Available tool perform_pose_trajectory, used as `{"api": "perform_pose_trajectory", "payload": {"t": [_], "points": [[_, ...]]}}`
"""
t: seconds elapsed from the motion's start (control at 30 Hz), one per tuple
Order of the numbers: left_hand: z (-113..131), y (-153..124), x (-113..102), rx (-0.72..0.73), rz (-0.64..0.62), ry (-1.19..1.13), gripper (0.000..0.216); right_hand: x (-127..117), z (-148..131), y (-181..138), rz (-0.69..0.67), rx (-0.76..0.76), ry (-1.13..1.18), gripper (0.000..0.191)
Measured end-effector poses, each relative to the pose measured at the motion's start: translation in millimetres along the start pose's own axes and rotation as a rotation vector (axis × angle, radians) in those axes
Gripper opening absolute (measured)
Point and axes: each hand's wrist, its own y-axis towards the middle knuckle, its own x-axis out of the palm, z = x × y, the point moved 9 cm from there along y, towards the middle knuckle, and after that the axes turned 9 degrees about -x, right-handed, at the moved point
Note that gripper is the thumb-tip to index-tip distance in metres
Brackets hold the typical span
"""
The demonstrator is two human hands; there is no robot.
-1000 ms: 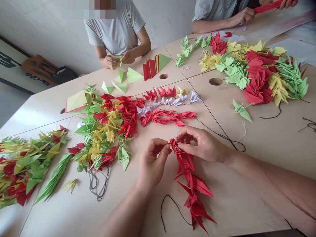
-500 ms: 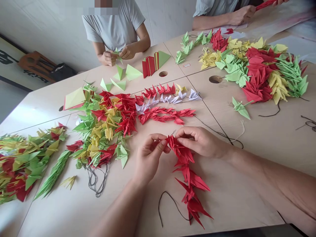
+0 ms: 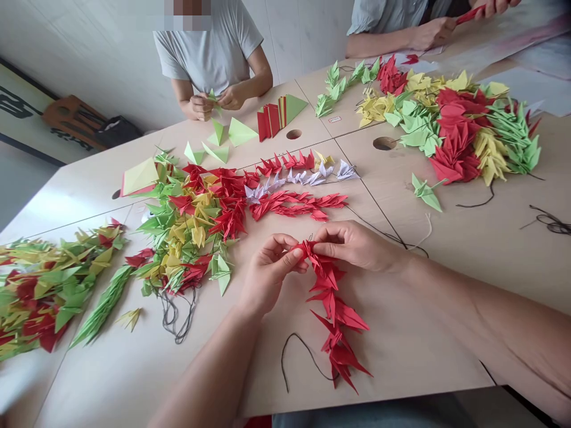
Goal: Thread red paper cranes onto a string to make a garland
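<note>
A string of red paper cranes [image 3: 334, 309] lies on the light wooden table [image 3: 428, 356], its dark thread [image 3: 297, 353] curling out near the front edge. My left hand [image 3: 267, 276] pinches the top end of the string, fingers closed on the topmost red crane. From the other side my right hand [image 3: 357, 246] pinches the same top end, fingertips almost touching the left ones. Both hands hover just above the table.
Heaps of red, yellow and green cranes lie at left [image 3: 196, 220], far left [image 3: 49, 285] and back right [image 3: 459, 125]. Red and white strings [image 3: 298, 190] lie behind my hands. A person in a grey shirt [image 3: 209, 47] folds green paper; another person's hands [image 3: 437, 30] hold red paper.
Both hands have drawn closer together at the top of the red string. The string has slid slightly left and away from the front edge as the view shifted.
</note>
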Motion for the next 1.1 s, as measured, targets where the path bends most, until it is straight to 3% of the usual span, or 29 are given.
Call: {"api": "perform_pose_trajectory", "payload": {"t": [0.17,0.5,0.87,1.1], "points": [[-1,0,7,0.024,-0.073,0.069,0.027,5,6,-2,-0.048,0.066,0.043,0.038],[3,1,10,0.063,-0.095,0.117,0.029,7,7,-1,-0.057,0.025,0.095,0.037],[15,-7,13,0.289,-0.088,0.489,0.016,4,7,0,-0.020,0.039,0.165,0.034],[13,-4,14,0.257,-0.111,0.519,0.022,7,13,0,-0.060,0.051,0.101,0.034]]}}
